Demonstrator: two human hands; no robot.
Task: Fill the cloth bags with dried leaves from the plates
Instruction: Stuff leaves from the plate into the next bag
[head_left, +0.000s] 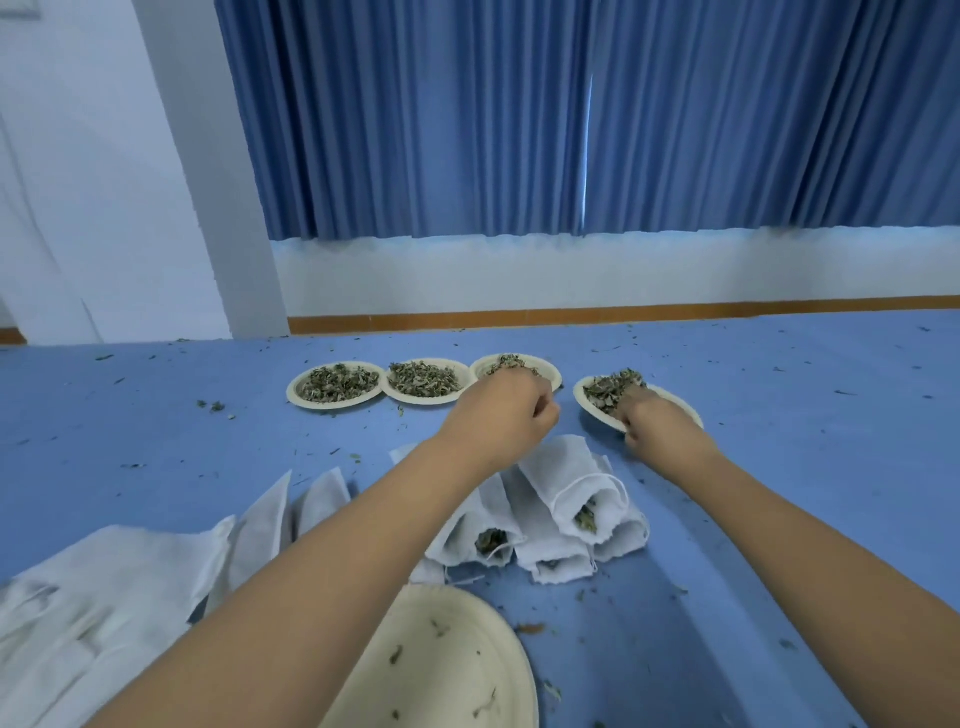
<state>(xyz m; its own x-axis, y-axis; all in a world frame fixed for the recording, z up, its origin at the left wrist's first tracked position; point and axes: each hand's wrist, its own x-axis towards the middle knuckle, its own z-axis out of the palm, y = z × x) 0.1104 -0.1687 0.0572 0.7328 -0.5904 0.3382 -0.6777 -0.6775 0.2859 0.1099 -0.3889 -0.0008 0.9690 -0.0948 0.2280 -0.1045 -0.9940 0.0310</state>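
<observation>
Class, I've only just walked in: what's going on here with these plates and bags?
A person is working with both bare hands. The left hand, curled, grasps dried leaves on the third plate of a row of four; the right hand rests in the leaves on the fourth plate. Nearer lie piled cloth bags with leaves showing at their mouths, flat empty bags to the left, and an almost empty plate.
</observation>
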